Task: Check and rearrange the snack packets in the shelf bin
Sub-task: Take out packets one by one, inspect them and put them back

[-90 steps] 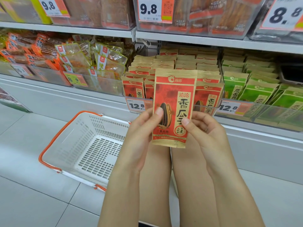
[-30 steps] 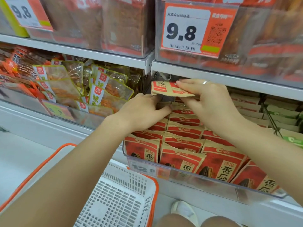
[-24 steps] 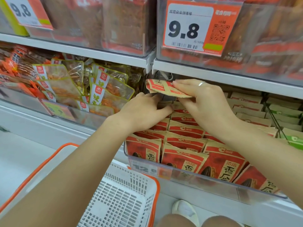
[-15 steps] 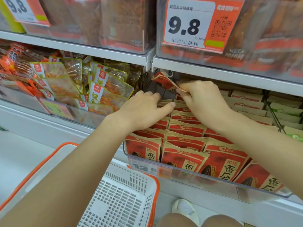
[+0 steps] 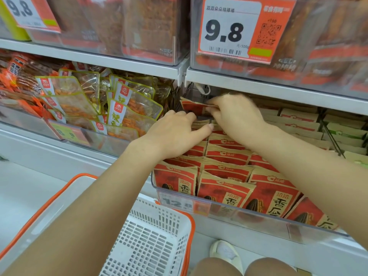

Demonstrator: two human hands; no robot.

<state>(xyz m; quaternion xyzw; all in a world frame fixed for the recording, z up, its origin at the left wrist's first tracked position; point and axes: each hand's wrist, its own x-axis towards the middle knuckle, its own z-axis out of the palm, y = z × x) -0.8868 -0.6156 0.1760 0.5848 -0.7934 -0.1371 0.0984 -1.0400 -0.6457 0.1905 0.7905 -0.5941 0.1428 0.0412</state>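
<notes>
The clear shelf bin [image 5: 223, 211] is crammed with red packets [image 5: 225, 191], so forcing another in could buckle the back row. The left hand [image 5: 175, 134] presses that row down, fingers straight. The right hand [image 5: 237, 113] pinches one red-and-tan packet [image 5: 192, 106] above the bin's back.

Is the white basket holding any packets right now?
No, the white basket shows only its bare slotted floor, with no packet in the visible part.
</notes>
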